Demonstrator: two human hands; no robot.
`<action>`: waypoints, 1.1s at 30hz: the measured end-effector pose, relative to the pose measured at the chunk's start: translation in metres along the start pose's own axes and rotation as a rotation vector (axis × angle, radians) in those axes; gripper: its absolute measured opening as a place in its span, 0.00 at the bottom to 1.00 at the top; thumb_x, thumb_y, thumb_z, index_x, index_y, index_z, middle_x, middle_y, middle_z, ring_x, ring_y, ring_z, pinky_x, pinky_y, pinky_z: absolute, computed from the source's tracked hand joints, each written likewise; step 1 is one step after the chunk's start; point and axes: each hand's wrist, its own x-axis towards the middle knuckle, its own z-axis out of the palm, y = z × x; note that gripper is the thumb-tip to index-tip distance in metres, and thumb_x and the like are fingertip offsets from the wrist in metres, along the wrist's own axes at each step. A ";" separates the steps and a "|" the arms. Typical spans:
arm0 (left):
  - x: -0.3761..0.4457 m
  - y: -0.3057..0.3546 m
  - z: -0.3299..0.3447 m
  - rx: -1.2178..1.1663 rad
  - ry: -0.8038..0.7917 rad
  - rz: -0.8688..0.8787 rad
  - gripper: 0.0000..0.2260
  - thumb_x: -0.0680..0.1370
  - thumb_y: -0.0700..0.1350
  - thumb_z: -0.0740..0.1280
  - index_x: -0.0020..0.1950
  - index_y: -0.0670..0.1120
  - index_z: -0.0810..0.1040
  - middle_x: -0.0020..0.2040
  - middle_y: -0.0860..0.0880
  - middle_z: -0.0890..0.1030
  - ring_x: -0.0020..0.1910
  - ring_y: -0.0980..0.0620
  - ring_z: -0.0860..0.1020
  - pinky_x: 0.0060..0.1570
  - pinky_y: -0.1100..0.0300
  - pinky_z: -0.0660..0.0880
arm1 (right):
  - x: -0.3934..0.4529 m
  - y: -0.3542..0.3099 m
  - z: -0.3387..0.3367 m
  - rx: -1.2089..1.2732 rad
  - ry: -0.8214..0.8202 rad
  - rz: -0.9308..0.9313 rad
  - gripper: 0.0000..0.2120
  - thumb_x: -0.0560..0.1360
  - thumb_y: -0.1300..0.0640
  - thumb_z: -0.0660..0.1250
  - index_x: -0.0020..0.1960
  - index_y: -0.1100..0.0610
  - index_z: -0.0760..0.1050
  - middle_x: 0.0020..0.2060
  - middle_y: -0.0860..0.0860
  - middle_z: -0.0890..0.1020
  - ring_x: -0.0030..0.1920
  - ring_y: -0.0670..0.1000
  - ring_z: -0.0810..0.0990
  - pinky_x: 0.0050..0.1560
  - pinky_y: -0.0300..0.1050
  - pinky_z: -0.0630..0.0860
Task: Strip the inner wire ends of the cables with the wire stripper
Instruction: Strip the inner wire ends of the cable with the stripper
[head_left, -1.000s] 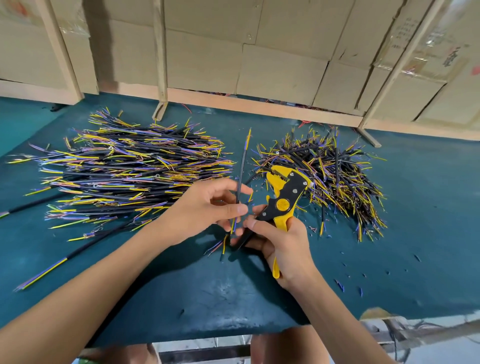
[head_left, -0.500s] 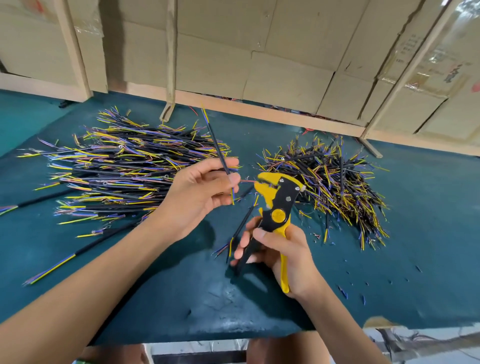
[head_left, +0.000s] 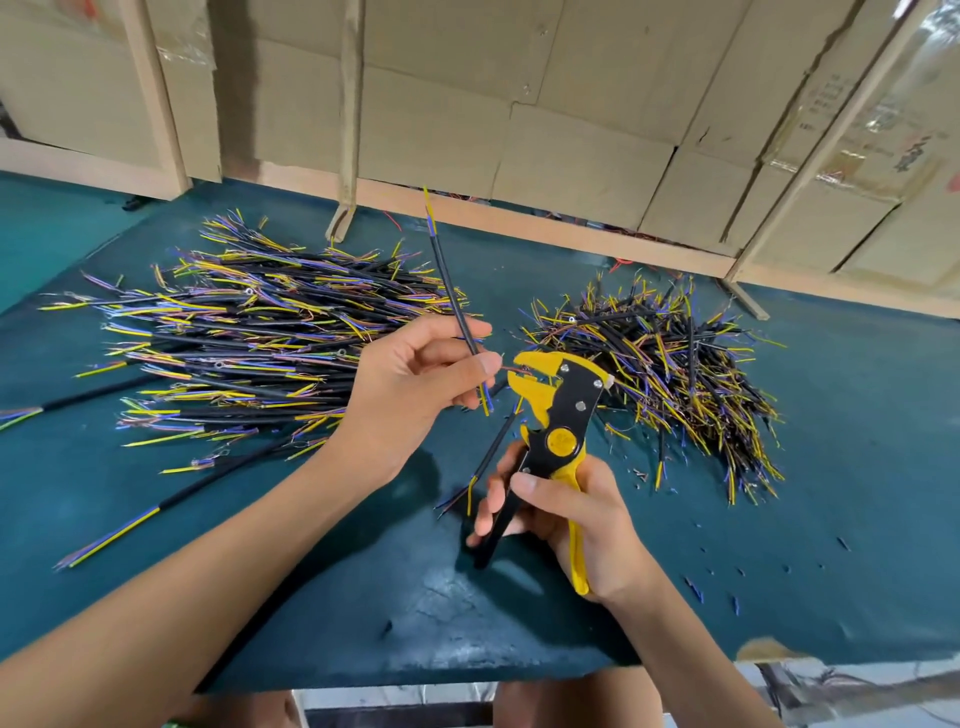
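teal table top (head_left: 857, 467) | cardboard boxes (head_left: 571, 93) behind | wooden slats (head_left: 350, 104) leaning against them

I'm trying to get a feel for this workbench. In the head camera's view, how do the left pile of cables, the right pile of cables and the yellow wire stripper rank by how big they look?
1. Left pile of cables, the widest spread.
2. Right pile of cables, clearly smaller.
3. Wire stripper, smallest, though it is held nearer the camera, which enlarges it.

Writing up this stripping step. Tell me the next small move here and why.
Probably squeeze the wire stripper handles. The left hand pinches the black cable and feeds one thin inner wire into the stripper's open head, while the right hand grips the handles, which look unsqueezed.
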 end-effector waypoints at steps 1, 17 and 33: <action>0.000 0.000 0.000 0.014 0.002 0.007 0.10 0.71 0.41 0.77 0.51 0.51 0.85 0.39 0.46 0.85 0.37 0.47 0.80 0.37 0.59 0.77 | 0.000 0.000 0.000 -0.013 0.006 -0.004 0.08 0.75 0.55 0.74 0.48 0.58 0.79 0.38 0.58 0.81 0.38 0.63 0.82 0.45 0.68 0.75; 0.000 0.008 0.001 -0.103 0.123 -0.059 0.11 0.68 0.43 0.75 0.49 0.44 0.82 0.40 0.46 0.86 0.37 0.51 0.84 0.36 0.60 0.79 | 0.000 -0.001 0.002 0.024 0.101 -0.045 0.07 0.73 0.54 0.71 0.49 0.56 0.79 0.41 0.58 0.81 0.40 0.62 0.83 0.48 0.59 0.75; -0.006 0.012 0.010 -0.231 0.121 -0.049 0.09 0.72 0.40 0.73 0.51 0.41 0.79 0.38 0.48 0.84 0.35 0.52 0.82 0.35 0.61 0.75 | -0.003 0.003 0.001 -0.120 0.044 -0.108 0.11 0.77 0.50 0.73 0.51 0.58 0.79 0.41 0.57 0.83 0.43 0.62 0.83 0.45 0.51 0.78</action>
